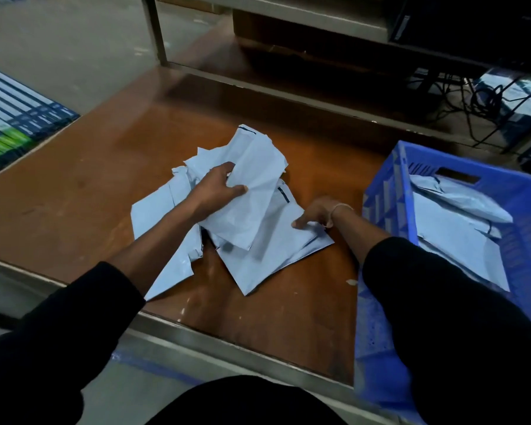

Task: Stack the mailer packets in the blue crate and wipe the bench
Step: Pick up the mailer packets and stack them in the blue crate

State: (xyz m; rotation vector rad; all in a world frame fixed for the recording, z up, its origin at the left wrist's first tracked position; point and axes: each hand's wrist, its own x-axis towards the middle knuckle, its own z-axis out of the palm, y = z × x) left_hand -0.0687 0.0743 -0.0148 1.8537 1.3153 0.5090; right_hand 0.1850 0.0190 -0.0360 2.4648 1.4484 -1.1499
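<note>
The job is partly done. A few mailer packets already lie in the blue crate (390, 191), which sits at about 3 o'clock on the bench (74, 210), its near end hidden behind the right sleeve. The packets in the crate (460, 240) look loosely laid, not squarely stacked, though the motion blur on that side makes it hard to be sure. A loose pile of packets (166, 240) remains at the centre of the bench, overlapping one another at odd angles, so most of the stacking is left. No cloth shows anywhere, and small pale specks lie on the wood at about 6 o'clock, so I judge the wiping is not yet begun.

The left hand (218, 191) reaches in from 7 o'clock, forearm bare below a black sleeve, and grips a crumpled packet (252, 185) at the top of the pile, fingers curled into its folds and thumb on the near side; the packet stands raised above the others. The right hand (316, 214) comes in from 4 o'clock, wrist bent toward the pile, and pinches the right-hand edge of a flat packet (276, 256) lying on the bench at the pile's 4 o'clock side, between the pile and the crate.
</note>
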